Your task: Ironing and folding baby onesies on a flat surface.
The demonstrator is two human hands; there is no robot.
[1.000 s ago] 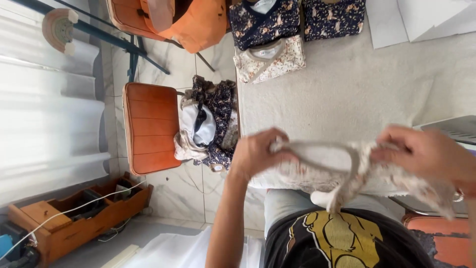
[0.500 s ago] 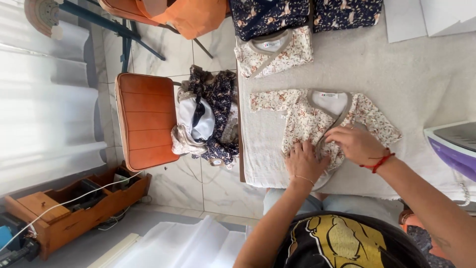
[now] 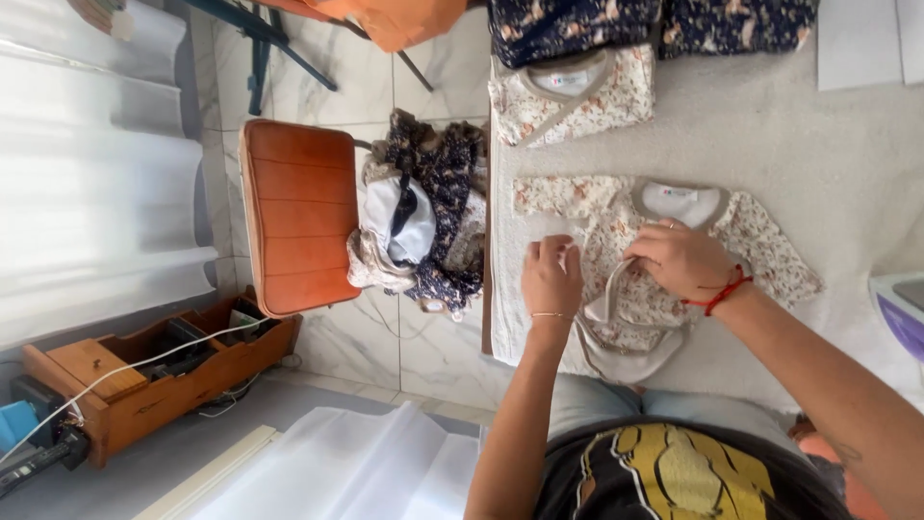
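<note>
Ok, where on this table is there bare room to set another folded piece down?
The widest bare patch of the table lies right of the folded floral top, below the dark folded pieces and above the spread floral garment. It is crowded where the left hand and right hand press that garment.

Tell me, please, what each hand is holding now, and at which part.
Both hands are on the floral baby garment: left hand pinches a fold near one sleeve; right hand presses its front below the neckline.
</note>
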